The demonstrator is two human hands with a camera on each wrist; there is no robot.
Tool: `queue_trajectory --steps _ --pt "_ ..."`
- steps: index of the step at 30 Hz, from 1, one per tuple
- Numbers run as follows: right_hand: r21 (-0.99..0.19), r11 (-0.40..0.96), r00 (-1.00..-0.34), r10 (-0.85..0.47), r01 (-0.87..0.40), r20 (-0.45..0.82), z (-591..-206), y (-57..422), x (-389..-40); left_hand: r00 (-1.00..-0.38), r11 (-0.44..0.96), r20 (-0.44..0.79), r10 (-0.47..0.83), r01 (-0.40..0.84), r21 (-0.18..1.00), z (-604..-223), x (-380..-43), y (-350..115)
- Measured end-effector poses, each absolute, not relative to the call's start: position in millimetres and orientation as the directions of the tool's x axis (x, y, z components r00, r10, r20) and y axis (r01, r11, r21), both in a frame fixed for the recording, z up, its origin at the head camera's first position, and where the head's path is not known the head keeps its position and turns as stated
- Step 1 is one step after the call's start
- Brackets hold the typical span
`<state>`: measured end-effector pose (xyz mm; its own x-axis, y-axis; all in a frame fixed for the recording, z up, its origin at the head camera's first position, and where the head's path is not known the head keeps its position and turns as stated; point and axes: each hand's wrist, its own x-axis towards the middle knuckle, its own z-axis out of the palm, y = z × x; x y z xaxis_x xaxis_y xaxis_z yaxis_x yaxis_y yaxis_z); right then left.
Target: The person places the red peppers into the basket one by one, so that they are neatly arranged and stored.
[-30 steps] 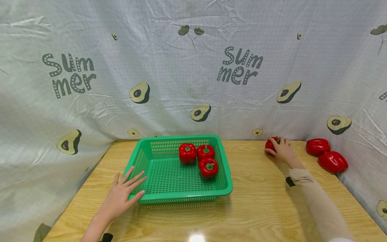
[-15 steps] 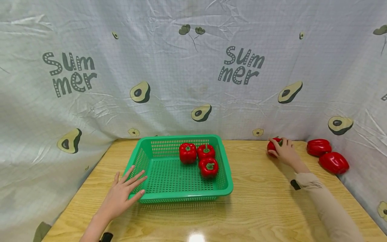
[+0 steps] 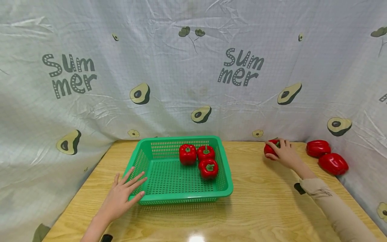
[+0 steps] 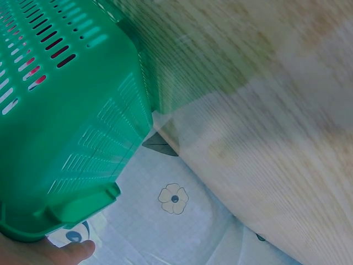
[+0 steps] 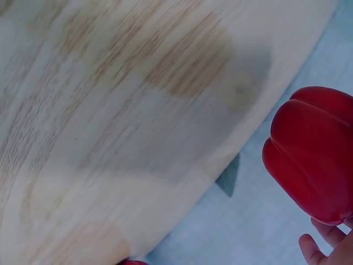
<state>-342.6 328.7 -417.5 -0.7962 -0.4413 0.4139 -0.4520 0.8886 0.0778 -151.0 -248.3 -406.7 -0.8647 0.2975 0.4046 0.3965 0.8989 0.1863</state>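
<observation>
My right hand (image 3: 287,155) grips a red bell pepper (image 3: 268,150) with a green stem, near the back right of the table. In the right wrist view this pepper (image 5: 314,152) looks large, fingertips (image 5: 325,237) at its lower end. My left hand (image 3: 118,198), fingers spread and straight, rests on the front left corner of a green plastic basket (image 3: 181,195). Three red bell peppers sit inside, at its right: one at the back (image 3: 187,155), one beside it (image 3: 205,153), one in front (image 3: 208,169). The left wrist view shows the basket's slotted side (image 4: 99,143) and a finger (image 4: 77,251) at its rim.
Two more red bell peppers lie on their sides at the table's right edge, one farther back (image 3: 318,148), one nearer (image 3: 333,163). The wooden table (image 3: 248,208) meets a printed cloth (image 3: 169,84) at the back and both sides.
My right hand and the pepper it grips shift slightly right, then a little back left and nearer, while the forearm swings right. The left hand, the basket and the other peppers stay put.
</observation>
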Motion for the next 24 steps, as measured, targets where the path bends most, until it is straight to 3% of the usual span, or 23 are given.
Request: queue_trajectory --steps 13,24 --pt "0.108 0.855 -0.761 -0.504 -0.508 0.409 -402.7 306.4 -322.4 -0.864 0.898 0.405 0.300 0.399 0.185 -407.4 -150.4 -248.3" --pt "0.168 0.781 -0.649 -0.600 -0.601 0.468 -388.1 274.5 -305.6 -0.878 0.899 0.373 0.299 0.390 0.199 -406.9 -151.2 -249.5"
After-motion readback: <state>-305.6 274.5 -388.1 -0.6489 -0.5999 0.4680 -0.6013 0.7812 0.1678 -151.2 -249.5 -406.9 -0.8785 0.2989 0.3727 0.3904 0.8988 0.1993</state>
